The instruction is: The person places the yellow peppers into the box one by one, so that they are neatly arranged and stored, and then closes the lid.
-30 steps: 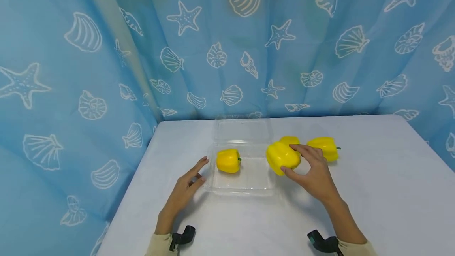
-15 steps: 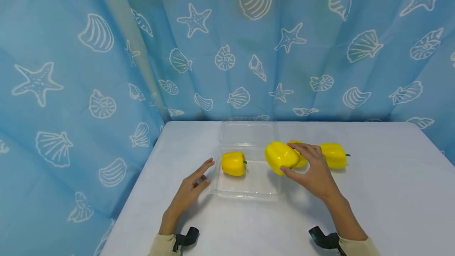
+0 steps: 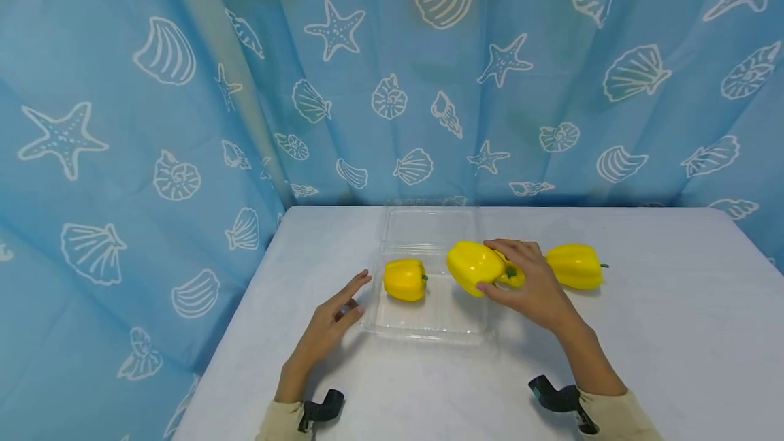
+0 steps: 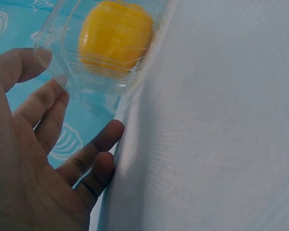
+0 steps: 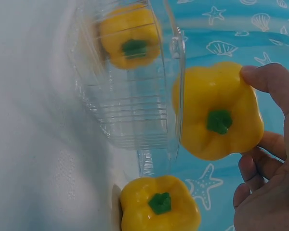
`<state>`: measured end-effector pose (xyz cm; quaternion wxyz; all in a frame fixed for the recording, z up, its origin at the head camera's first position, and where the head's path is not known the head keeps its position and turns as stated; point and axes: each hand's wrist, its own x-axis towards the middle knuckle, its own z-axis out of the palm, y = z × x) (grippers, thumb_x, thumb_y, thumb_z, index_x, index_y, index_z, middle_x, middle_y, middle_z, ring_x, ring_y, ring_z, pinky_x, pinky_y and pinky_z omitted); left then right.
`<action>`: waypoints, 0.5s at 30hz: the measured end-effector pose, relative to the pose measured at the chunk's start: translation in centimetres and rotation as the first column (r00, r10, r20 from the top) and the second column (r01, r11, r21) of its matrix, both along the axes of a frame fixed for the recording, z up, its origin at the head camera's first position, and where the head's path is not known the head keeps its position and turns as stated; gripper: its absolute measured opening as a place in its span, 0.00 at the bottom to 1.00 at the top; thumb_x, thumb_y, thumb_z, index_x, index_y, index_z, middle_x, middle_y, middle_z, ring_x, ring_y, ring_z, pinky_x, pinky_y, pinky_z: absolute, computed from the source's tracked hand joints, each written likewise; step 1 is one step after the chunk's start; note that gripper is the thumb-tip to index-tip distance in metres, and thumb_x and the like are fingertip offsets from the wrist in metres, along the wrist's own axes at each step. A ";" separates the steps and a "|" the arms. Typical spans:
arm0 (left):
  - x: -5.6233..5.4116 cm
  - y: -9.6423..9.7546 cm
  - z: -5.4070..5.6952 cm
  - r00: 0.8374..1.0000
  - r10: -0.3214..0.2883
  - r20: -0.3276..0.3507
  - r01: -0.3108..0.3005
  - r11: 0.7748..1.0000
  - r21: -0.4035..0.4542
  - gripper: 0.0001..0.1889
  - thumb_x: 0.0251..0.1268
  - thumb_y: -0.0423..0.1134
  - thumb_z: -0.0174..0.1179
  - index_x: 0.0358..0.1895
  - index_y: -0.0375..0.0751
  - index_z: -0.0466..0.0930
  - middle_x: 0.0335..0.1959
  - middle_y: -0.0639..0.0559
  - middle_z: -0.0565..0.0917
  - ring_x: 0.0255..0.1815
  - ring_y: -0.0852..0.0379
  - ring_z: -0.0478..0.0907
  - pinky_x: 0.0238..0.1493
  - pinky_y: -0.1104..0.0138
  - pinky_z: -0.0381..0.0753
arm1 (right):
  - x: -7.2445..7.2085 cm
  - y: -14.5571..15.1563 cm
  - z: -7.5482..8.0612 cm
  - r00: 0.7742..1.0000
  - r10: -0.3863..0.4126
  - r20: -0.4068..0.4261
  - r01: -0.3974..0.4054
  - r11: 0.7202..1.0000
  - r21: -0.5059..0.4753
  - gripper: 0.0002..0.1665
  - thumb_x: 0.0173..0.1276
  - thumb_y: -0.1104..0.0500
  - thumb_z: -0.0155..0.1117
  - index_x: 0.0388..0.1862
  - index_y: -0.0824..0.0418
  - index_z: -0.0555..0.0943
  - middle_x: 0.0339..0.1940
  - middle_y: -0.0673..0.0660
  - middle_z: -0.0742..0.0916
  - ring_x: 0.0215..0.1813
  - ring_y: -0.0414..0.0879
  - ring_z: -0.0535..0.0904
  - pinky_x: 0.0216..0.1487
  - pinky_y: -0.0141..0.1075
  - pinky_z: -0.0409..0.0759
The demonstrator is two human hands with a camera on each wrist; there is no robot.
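Note:
In the head view my right hand (image 3: pixel 535 284) pinches a yellow bell pepper (image 3: pixel 470 266) between thumb and fingers, above the right side of a clear plastic clamshell container (image 3: pixel 437 315). The right wrist view shows this pepper's green stem (image 5: pixel 219 121) facing the wrist. Another bell pepper (image 3: pixel 404 280) lies in the left half of the container. My left hand (image 3: pixel 323 325) is at the container's left side, fingers fairly straight. Its fingertips (image 4: pixel 61 82) appear to touch the clear wall in the left wrist view.
The container's lid (image 3: pixel 431 226) lies folded back toward the blue shell-print curtain (image 3: pixel 392 135). One bell pepper (image 3: pixel 574 267) lies right of my right hand. Another bell pepper (image 3: pixel 516 272) is partly hidden behind that hand. A white cloth (image 3: pixel 667 332) covers the table.
My right hand has carried the pepper a little left, farther over the container. The left hand has stayed at the container's side. The head view has shifted slightly.

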<state>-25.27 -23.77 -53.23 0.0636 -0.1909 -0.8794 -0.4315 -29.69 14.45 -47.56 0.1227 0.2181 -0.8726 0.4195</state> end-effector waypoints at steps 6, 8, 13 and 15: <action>0.1 -0.1 -0.1 1.000 0.012 0.005 -0.012 1.000 -0.001 0.28 0.76 0.37 0.56 0.77 0.53 0.65 0.77 0.60 0.63 0.44 0.57 0.76 0.42 0.65 0.77 | -0.4 -0.3 0.0 1.000 0.011 0.027 -0.012 1.000 0.011 0.40 0.58 0.47 0.79 0.69 0.53 0.76 0.66 0.57 0.78 0.62 0.53 0.65 0.59 0.61 0.67; 0.0 -0.1 -0.1 1.000 0.006 0.007 -0.006 1.000 0.006 0.28 0.76 0.38 0.55 0.77 0.55 0.64 0.77 0.60 0.63 0.44 0.56 0.77 0.42 0.65 0.77 | -0.6 -0.3 0.2 1.000 0.009 0.030 -0.010 1.000 0.016 0.40 0.57 0.47 0.79 0.68 0.52 0.76 0.65 0.56 0.79 0.60 0.53 0.65 0.58 0.61 0.67; -0.1 -0.1 -0.3 1.000 -0.002 0.014 0.002 1.000 0.007 0.28 0.77 0.39 0.55 0.77 0.58 0.64 0.77 0.62 0.62 0.44 0.57 0.77 0.43 0.65 0.77 | -0.9 -0.3 0.4 0.999 0.014 0.042 -0.015 1.000 0.022 0.40 0.57 0.47 0.79 0.68 0.51 0.76 0.64 0.56 0.79 0.60 0.52 0.66 0.58 0.62 0.67; -0.2 -0.1 -0.3 1.000 0.001 0.012 -0.001 1.000 0.005 0.29 0.76 0.38 0.55 0.77 0.58 0.64 0.77 0.63 0.63 0.44 0.58 0.77 0.42 0.65 0.77 | -1.1 -0.4 0.4 0.998 0.020 0.055 -0.022 0.999 0.032 0.40 0.57 0.45 0.78 0.68 0.51 0.76 0.64 0.56 0.79 0.60 0.53 0.66 0.58 0.63 0.67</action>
